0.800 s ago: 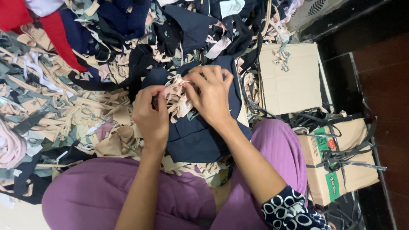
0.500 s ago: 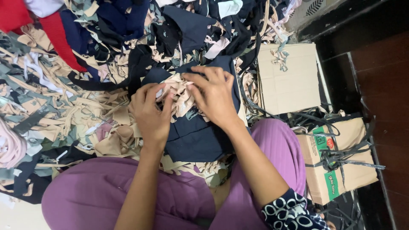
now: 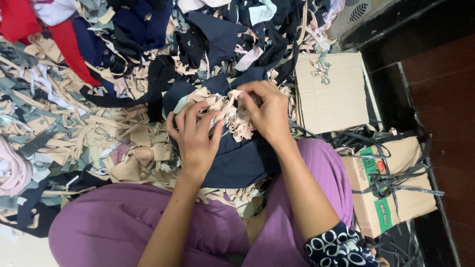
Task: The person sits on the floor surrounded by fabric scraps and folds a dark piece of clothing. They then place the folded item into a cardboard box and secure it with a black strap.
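Left hand [image 3: 195,136] palm down, fingers spread, pressing bundle of beige fabric scraps [image 3: 225,112]. Right hand [image 3: 267,111] curled, fingertips pinching same bundle (upper edge). Bundle rests on dark navy cloth piece [image 3: 237,160] over lap, long axis running left-right.

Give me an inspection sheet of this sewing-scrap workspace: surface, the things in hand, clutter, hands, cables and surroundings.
Surface: floor, almost wholly covered by fabric; dark bare floor at the right.
Job's things: bunch of beige fabric scraps lying on a navy blue cloth piece across the purple-trousered lap.
Clutter: heap of beige, navy, grey and red fabric offcuts.
Hands: left hand spread flat on the scraps; right hand pinching them with its fingers.
Cables: nothing seen; only black plastic strapping round a box.
Surroundings: flat brown cardboard sheet; strapped cardboard box with green labels.
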